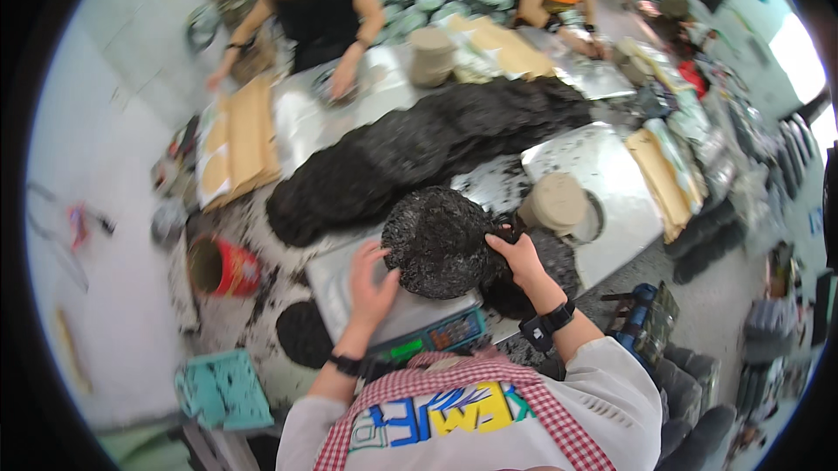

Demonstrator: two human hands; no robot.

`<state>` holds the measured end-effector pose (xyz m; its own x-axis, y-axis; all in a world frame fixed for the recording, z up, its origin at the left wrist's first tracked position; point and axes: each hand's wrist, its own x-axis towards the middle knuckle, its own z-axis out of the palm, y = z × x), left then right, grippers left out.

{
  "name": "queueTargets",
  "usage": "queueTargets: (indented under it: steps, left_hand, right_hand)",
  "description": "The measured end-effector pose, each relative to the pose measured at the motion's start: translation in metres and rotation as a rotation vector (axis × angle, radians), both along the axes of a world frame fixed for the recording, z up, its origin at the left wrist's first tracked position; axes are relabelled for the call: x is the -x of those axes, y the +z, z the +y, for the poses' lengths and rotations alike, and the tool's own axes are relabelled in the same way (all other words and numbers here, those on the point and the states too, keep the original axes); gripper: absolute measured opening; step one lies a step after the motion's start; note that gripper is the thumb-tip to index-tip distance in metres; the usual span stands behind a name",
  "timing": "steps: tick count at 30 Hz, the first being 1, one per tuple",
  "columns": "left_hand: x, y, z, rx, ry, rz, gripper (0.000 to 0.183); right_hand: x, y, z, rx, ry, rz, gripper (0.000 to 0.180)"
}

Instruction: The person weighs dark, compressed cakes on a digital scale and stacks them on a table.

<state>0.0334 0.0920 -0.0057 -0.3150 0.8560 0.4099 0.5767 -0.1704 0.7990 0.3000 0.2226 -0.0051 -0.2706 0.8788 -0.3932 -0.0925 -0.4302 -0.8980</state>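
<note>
A round, flat cake of dark, flaky dried material is above the metal plate of a digital scale. My left hand is at the cake's left edge, fingers spread; whether it bears any weight is unclear. My right hand pinches some dark material at the cake's right side, thumb on top. Beyond the cake lies a long heap of the same dark material. A smaller dark clump rests left of the scale, and more lies under my right wrist.
A beige cylinder stands by a metal ring on a metal sheet. At left are a red can and a teal dustpan. Stacked brown paper lies farther off. Two co-workers work across the table.
</note>
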Motion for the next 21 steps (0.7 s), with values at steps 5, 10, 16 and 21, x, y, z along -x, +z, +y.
queueTargets:
  steps: [5,10,16,21]
  left_hand:
    - [0.128,-0.062,-0.058,0.211,0.5,0.001,0.033]
    - [0.2,-0.16,-0.171,0.677,0.826,-0.008,0.041]
    - [0.159,-0.257,-0.277,0.69,1.133,-0.294,0.07]
    - [0.123,-0.225,-0.259,0.803,1.159,0.134,0.085]
  right_hand:
    - [-0.065,0.039,0.149,-0.143,-0.259,0.142,0.026]
    - [-0.168,0.007,0.329,-0.065,-0.556,0.122,0.025]
    - [-0.092,0.008,0.343,-0.131,-0.514,0.131,0.019]
    - [-0.033,0.052,0.196,-0.125,-0.008,0.038,0.029]
